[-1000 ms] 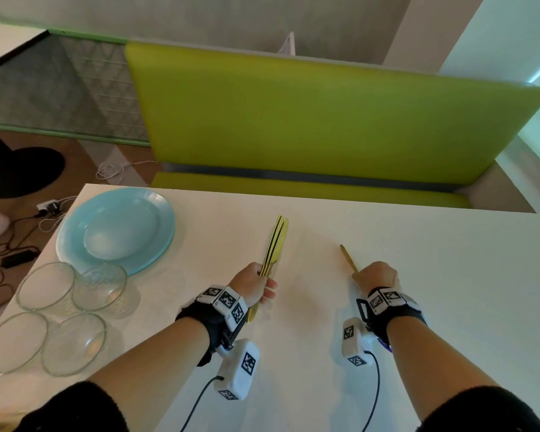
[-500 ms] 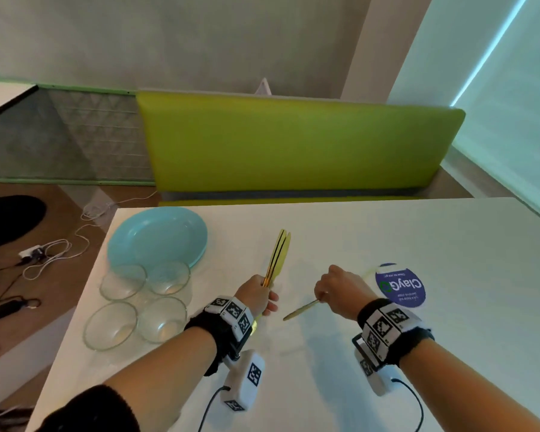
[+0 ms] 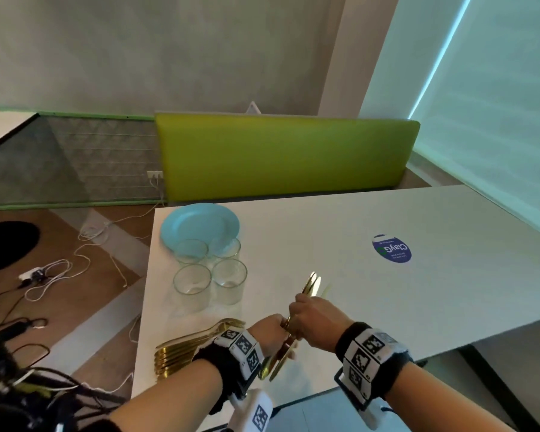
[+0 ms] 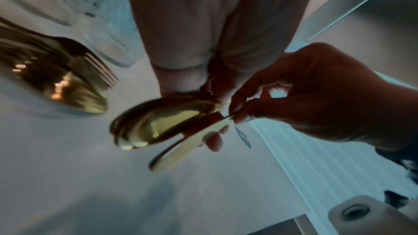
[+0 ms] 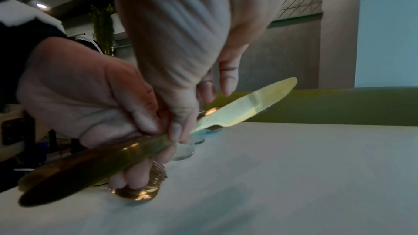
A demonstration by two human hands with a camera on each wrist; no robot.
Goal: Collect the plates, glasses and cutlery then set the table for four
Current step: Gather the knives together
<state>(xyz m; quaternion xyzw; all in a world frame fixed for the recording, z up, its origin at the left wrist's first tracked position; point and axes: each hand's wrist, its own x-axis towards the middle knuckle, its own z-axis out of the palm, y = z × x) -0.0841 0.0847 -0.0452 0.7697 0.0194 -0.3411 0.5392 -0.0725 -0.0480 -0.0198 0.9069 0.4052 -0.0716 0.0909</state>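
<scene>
My left hand (image 3: 270,327) grips a bundle of gold knives (image 3: 311,283) by the handles, blades pointing away over the white table (image 3: 387,307). My right hand (image 3: 307,310) meets it and pinches a knife (image 5: 248,104) at the bundle, thumb (image 5: 176,129) on the handle. The rounded handle ends (image 4: 158,126) stick out below my left hand. A pile of gold forks and spoons (image 3: 194,344) lies at the table's near left edge. Several clear glasses (image 3: 211,271) stand in a cluster, with blue plates (image 3: 200,224) behind them.
A round blue sticker (image 3: 392,248) lies on the table to the right. A green bench back (image 3: 284,154) runs along the far side. Cables and a power strip (image 3: 44,275) lie on the wooden floor at the left.
My right hand carried its single knife leftwards and now joins my left hand at the bundle. The view has pulled back, bringing the forks and spoons into sight.
</scene>
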